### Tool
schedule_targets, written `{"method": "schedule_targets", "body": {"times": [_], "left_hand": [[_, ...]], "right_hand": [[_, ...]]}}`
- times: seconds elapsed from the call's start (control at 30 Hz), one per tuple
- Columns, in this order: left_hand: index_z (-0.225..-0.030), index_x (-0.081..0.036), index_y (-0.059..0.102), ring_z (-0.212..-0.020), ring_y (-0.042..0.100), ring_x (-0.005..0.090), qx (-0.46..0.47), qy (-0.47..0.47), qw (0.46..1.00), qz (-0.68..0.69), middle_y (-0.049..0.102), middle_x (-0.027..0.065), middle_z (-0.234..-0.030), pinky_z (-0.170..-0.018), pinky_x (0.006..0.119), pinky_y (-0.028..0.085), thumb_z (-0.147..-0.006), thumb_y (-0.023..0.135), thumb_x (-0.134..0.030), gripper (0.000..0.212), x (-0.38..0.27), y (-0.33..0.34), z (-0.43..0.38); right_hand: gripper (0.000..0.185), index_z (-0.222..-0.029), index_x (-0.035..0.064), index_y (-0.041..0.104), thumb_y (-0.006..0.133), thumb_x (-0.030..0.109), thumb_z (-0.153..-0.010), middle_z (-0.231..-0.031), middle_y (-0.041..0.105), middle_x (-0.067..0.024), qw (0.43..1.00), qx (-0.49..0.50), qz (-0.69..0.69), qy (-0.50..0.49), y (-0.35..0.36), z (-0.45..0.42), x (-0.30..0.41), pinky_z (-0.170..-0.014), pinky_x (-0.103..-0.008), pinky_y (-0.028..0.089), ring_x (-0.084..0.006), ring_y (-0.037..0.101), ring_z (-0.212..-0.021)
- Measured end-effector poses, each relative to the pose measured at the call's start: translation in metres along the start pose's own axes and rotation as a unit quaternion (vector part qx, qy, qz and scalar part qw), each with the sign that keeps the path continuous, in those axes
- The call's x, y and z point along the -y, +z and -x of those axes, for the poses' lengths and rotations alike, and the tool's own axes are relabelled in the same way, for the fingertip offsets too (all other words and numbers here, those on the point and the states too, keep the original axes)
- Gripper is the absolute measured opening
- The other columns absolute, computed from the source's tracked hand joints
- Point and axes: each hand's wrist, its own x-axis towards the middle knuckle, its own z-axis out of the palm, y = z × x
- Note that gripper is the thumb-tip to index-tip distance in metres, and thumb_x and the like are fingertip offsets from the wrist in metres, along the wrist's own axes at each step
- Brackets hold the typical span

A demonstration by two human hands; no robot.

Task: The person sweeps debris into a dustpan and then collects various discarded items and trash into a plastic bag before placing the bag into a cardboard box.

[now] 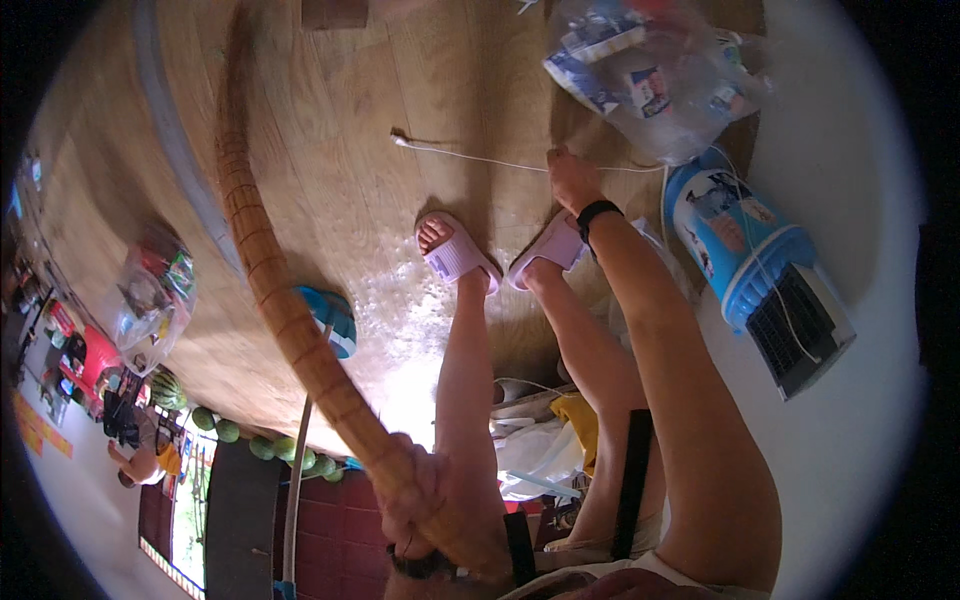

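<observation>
My left hand [411, 480], with a dark band at its wrist, is wrapped around a long curved bamboo-like stick [289, 307]. The stick has ring joints and tapers away towards the far floor. My right hand [574, 180] is held low beyond my right foot, its fingers curled, a black band on the wrist. A thin white cord [480, 157] runs to both sides of this hand; whether the fingers grip it or only cover it is unclear. Beyond lies a clear plastic bag [652, 82] of printed packets, somewhat blurred.
A blue bin or stool [720, 214] stands by the white wall, with a black grid-patterned panel [787, 322] on it. Left are a teal cleaning head [341, 326], a pale pole [296, 480], another filled bag [154, 292], watermelons [166, 390] and a person [142, 466].
</observation>
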Motion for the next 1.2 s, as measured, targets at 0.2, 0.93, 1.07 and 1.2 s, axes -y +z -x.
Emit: {"method": "schedule_targets", "body": {"times": [0.2,0.93,1.07,1.2], "left_hand": [[-0.108,-0.005,0.044,-0.065,0.048,0.0124,-0.100,-0.003,0.994,0.033,0.050,0.0003,-0.077,-0.071,0.026,0.042,-0.081,0.054,-0.015,0.031,0.031,0.104,-0.027],[-0.082,-0.004,0.055,-0.072,0.058,0.0165,0.146,-0.102,0.966,0.189,0.060,0.0046,-0.075,-0.077,0.031,0.048,-0.077,0.059,-0.012,0.010,0.015,0.187,0.042],[-0.083,-0.006,0.057,-0.072,0.059,0.0163,0.148,-0.095,0.966,0.189,0.061,0.0042,-0.076,-0.077,0.031,0.047,-0.075,0.058,-0.011,0.010,0.024,0.191,0.044],[-0.082,-0.005,0.056,-0.073,0.059,0.0156,0.126,-0.102,0.972,0.172,0.061,0.0030,-0.076,-0.077,0.031,0.047,-0.078,0.056,-0.013,0.009,0.035,0.196,0.043]], "right_hand": [[0.016,-0.096,0.0075,0.054,0.049,0.018,-0.085,-0.087,0.061,-0.0128,0.975,-0.148,-0.158,-0.051,-0.163,0.081,0.019,-0.064,-0.0417,0.048,-0.0322,0.060,-0.078],[0.019,-0.106,0.0063,0.055,0.044,0.015,-0.093,-0.072,0.050,0.0028,0.754,-0.355,-0.482,0.271,-0.378,0.509,-0.213,-0.053,-0.0169,0.038,-0.0032,0.045,-0.060],[0.016,-0.102,0.0075,0.054,0.042,0.012,-0.092,-0.072,0.052,0.0010,0.804,-0.283,-0.434,0.294,-0.324,0.493,-0.261,-0.051,-0.0190,0.040,-0.0052,0.047,-0.057],[0.016,-0.100,0.0056,0.054,0.043,0.013,-0.091,-0.069,0.054,-0.0016,0.818,-0.223,-0.408,0.339,-0.255,0.494,-0.319,-0.045,-0.0222,0.041,-0.0081,0.050,-0.054]]}}
